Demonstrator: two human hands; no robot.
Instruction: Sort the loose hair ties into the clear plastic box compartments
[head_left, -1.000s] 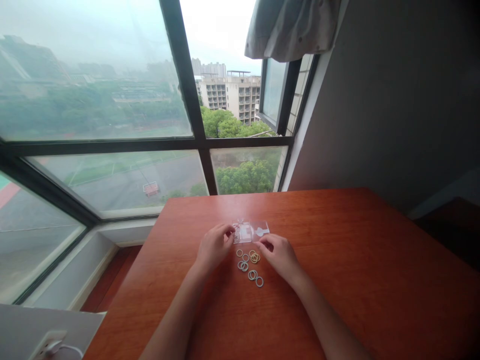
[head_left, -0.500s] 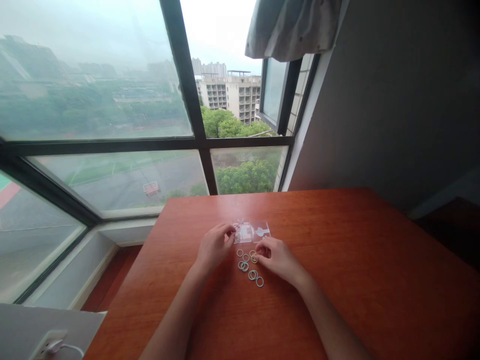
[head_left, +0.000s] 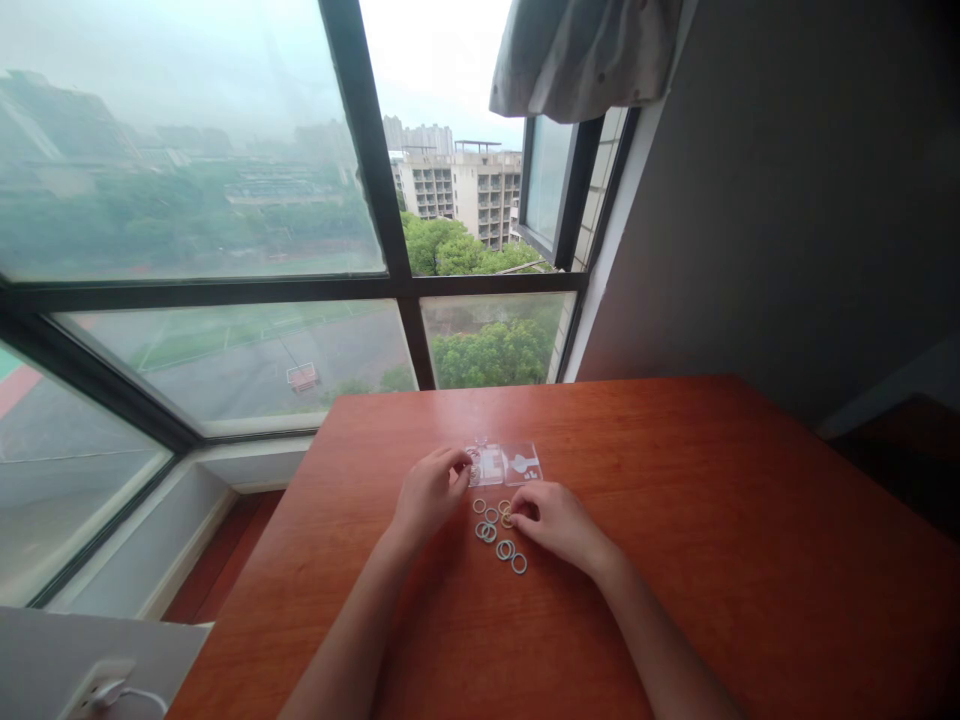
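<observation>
My left hand is closed at the left edge of a clear plastic case, thumb and fingers pinching its side. The case lies open on the table, its transparent lid folded out to the right; small things inside it are hard to make out. My right hand is closed, with its fingertips on a yellowish ring that they partly hide. Several thin rings lie in front of the case: a pale yellow ring, a bluish-grey ring, overlapping grey rings and a nearer grey ring.
The reddish-brown wooden table reaches to the window frame. A grey curtain hangs above the open pane. On the lower left is a wall socket with a white plug. A dark wall rises on the right.
My right hand has shifted slightly nearer me, with the fingertips lower at the yellowish ring and more of the lid in sight. My left hand stays at the case.
</observation>
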